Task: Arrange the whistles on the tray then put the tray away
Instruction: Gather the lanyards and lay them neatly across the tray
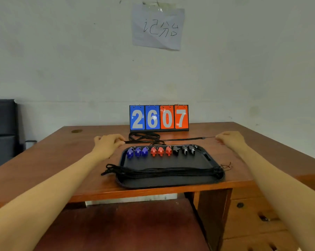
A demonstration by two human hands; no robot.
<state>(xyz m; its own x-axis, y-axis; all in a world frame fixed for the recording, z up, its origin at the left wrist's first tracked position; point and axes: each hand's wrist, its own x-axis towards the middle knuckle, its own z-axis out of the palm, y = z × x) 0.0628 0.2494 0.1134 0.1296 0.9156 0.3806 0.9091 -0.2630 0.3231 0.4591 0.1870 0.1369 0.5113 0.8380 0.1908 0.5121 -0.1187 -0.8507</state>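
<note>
A black tray (171,182) lies at the near edge of the wooden table. Along its far rim stand three blue whistles (137,152), three red whistles (160,151) and three black whistles (184,150) in a row. A bundle of black lanyards (162,172) lies stretched across the tray's near half. Behind the tray, a single black lanyard (171,140) is pulled straight between my hands. My left hand (108,143) pinches its left end and my right hand (230,139) pinches its thin right end.
A flip scoreboard (159,117) reading 2607 stands at the table's back, with a loose coil of black cord (144,137) in front of it. A paper sign (158,27) hangs on the wall. A dark chair (2,127) is at the left; drawers (252,216) sit below right.
</note>
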